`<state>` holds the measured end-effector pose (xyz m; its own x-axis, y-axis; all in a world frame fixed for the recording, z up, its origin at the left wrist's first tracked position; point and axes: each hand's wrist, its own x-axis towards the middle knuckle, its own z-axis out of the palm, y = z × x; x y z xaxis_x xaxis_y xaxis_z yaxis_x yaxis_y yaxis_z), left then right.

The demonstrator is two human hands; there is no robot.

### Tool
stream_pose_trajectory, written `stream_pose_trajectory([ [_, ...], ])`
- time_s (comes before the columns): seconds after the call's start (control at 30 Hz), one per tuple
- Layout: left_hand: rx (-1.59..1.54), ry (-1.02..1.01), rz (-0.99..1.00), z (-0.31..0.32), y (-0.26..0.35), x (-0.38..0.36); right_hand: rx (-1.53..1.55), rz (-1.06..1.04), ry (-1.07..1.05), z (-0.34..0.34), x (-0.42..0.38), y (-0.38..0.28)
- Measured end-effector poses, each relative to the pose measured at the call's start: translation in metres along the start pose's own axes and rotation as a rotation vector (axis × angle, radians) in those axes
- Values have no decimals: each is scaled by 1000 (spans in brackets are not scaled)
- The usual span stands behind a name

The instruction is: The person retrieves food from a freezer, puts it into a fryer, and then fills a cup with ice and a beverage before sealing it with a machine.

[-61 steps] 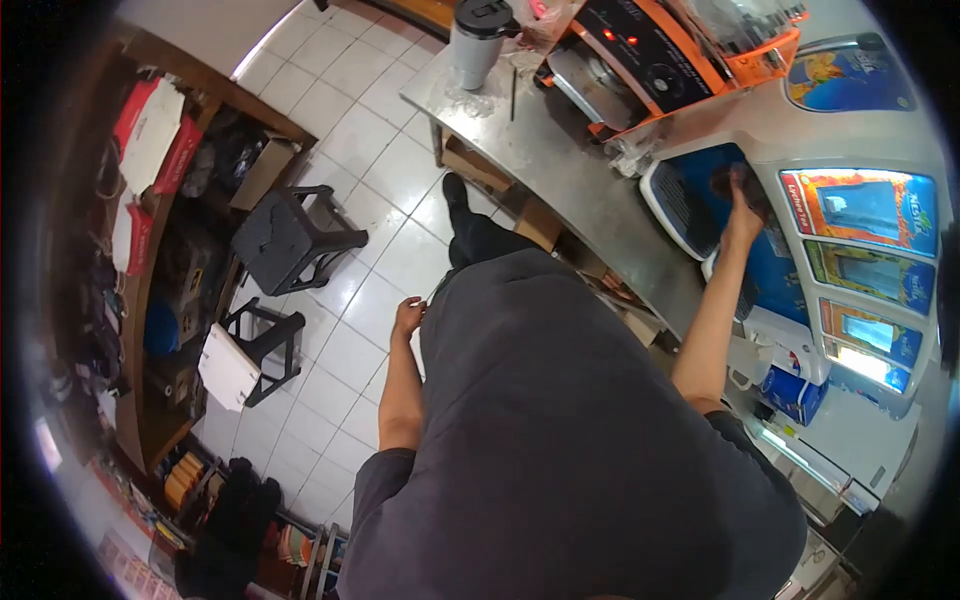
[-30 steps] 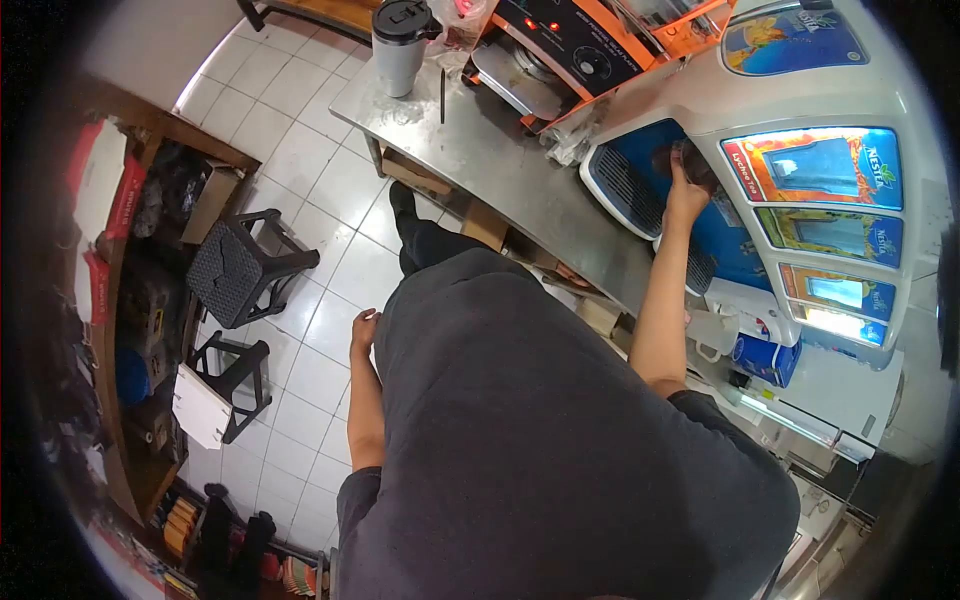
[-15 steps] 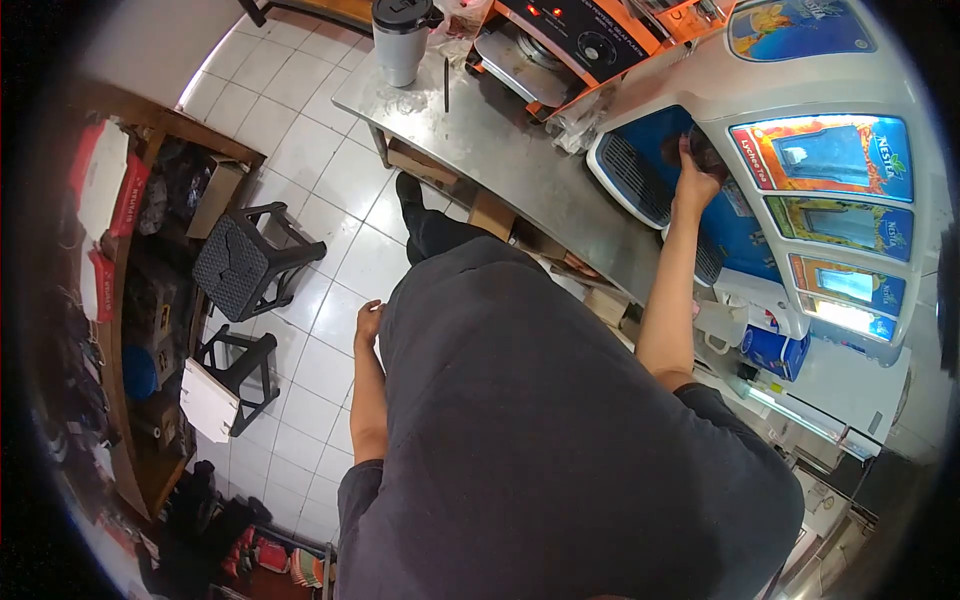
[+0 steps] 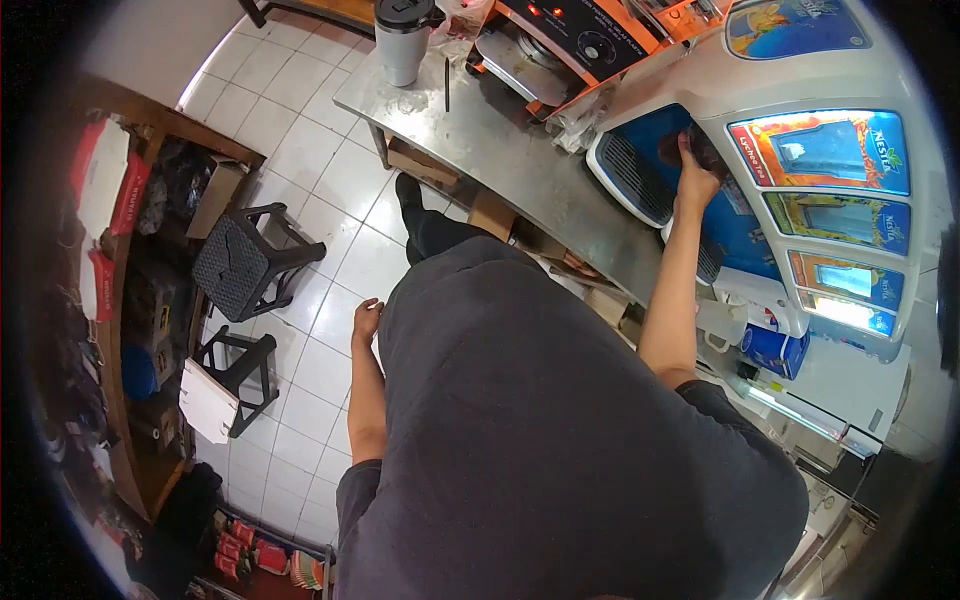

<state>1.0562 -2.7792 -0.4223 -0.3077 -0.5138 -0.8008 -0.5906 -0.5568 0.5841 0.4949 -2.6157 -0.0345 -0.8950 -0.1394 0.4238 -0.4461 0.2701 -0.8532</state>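
— Right hand (image 4: 694, 180)?
— Raised to the drink dispenser (image 4: 800, 160), fingers wrapped round a dark cup (image 4: 690, 150) and gripping it. Cup held up in the blue bay of the machine, above the left grille tray (image 4: 630, 180).
— Anything in the cup?
— Looks dark inside, but too small and too shaded to tell the contents.
— Left hand (image 4: 366, 322)?
— Down at the side, over the white floor tiles (image 4: 330, 150). Fingers loosely curled, half open, holding nothing, touching nothing.
— Arm poses?
— Right arm stretched nearly straight, up and forward from the shoulder, forearm crossing the front edge of the counter (image 4: 500, 140), wrist bent slightly toward the machine. Left arm hanging, elbow a little bent, close against the grey shirt (image 4: 560, 450).
— Other containers?
— A grey tumbler (image 4: 403, 40) with a black lid, upright at the far left corner of the counter; closed, so contents unseen. A blue can (image 4: 768, 350) and a white jug (image 4: 712, 325) near the right end of the counter, just beside the forearm; insides not visible.
— Rest of the counter?
— An orange and black sealing machine (image 4: 590, 40) at the far edge, between tumbler and dispenser. A thin dark stick (image 4: 446, 85) lying just right of the tumbler.
— On the floor?
— Two black stools (image 4: 245, 265), well apart from the counter.
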Motion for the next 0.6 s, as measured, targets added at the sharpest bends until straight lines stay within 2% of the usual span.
stream_pose_trajectory([
  [0.1,81,24,13,2,13,-15,-59,-47,34,2,-1,-1],
  [0.2,16,10,-13,2,-5,-7,9,-53,67,3,0,4],
  [0.27,-41,-22,-8,3,-15,-4,68,-3,-23,1,1,4],
  [0.5,-24,-46,12,3,-30,2,95,21,3,2,-3,13],
  [0.6,-42,-48,-3,5,-26,1,84,53,-50,-1,-1,15],
])
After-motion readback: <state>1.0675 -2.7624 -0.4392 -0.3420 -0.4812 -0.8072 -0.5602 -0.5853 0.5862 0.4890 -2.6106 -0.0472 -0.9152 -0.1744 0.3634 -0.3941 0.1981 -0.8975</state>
